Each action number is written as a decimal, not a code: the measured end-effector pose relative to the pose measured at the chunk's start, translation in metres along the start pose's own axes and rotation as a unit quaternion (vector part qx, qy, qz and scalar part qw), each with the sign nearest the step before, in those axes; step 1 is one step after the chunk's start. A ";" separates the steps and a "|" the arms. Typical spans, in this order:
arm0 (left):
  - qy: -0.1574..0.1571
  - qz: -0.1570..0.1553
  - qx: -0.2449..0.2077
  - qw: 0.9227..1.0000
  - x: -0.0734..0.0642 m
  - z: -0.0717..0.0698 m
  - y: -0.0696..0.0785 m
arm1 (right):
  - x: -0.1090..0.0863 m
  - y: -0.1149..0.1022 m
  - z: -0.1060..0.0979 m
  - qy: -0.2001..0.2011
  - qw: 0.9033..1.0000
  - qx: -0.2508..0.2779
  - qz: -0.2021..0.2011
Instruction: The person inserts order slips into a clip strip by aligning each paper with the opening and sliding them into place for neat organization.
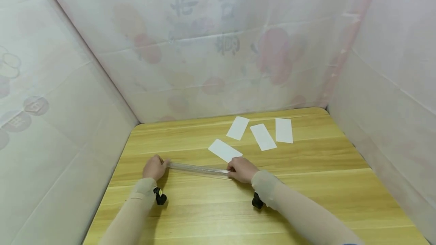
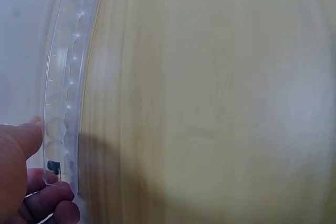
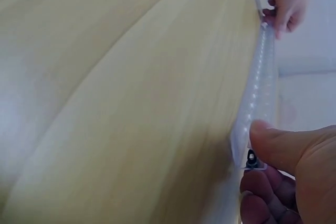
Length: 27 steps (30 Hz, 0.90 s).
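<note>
A long, narrow strip of clear plastic (image 1: 199, 168) with a row of round shapes along it stretches between the two hands over the wooden table. My left hand (image 1: 154, 168) pinches its left end, and my right hand (image 1: 242, 169) grips the right end. In the left wrist view, a small dark piece (image 2: 54, 167) shows by the fingers at the strip's end. A small black loop-shaped piece (image 3: 252, 158) sits at the other end, beside the right thumb (image 3: 270, 140). The nearest white card (image 1: 225, 149) lies just beyond the right hand, which overlaps its corner in the head view.
Three more white cards lie apart toward the back of the wooden table (image 1: 204, 214), including one at the right (image 1: 284, 130). Pale printed fabric walls (image 1: 218, 67) stand behind the table and at both sides. A black wrist camera (image 1: 160, 196) hangs by each wrist.
</note>
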<state>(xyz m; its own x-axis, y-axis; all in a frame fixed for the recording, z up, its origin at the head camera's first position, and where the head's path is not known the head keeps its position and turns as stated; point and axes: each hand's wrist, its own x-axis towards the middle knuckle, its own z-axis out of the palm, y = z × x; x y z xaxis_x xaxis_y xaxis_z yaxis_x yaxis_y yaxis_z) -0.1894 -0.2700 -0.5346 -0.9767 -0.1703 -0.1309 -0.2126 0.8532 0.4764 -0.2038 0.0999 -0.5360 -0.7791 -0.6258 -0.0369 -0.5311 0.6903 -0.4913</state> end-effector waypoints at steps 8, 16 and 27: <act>0.009 0.017 0.013 1.000 -0.013 0.021 0.033 | -0.025 0.027 -0.016 0.013 0.999 0.029 0.019; 0.017 0.041 0.034 0.998 -0.019 0.038 0.058 | -0.049 0.048 -0.028 0.031 0.997 0.054 0.048; 0.006 0.070 0.047 0.996 -0.025 0.051 0.090 | -0.073 0.071 -0.047 0.041 0.992 0.059 0.102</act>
<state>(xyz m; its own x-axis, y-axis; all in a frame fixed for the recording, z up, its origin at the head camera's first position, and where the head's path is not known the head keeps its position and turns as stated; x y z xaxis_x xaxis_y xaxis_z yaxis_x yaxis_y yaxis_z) -0.1824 -0.1641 -0.5324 -0.9970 -0.0512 -0.0574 -0.0701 0.9116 0.4050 -0.2001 0.2114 -0.5271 -0.8934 -0.4426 -0.0773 -0.3212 0.7493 -0.5791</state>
